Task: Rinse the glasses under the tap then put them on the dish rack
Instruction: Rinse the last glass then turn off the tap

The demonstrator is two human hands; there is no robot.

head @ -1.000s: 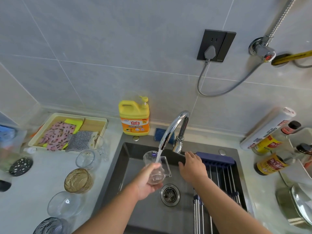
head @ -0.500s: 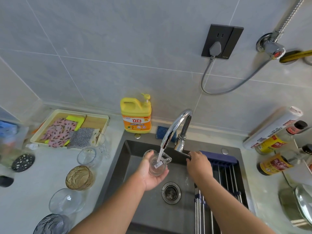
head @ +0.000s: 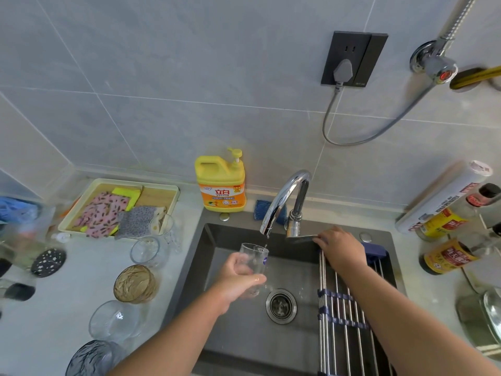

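Over the dark sink (head: 244, 335), the left grip (head: 238, 278) is curled round a clear glass (head: 253, 257), holding it mouth up just below the spout of the tap (head: 282, 196), where a thin trickle of water falls at its rim. The right grip (head: 341, 248) lies on the end of the tap lever (head: 301, 237), fingers bent over it, above the far end of the dish rack (head: 344, 308) that spans the sink's right side. On the desk (head: 40, 321) left of the sink stand more glasses, an amber glass (head: 134, 283) among them
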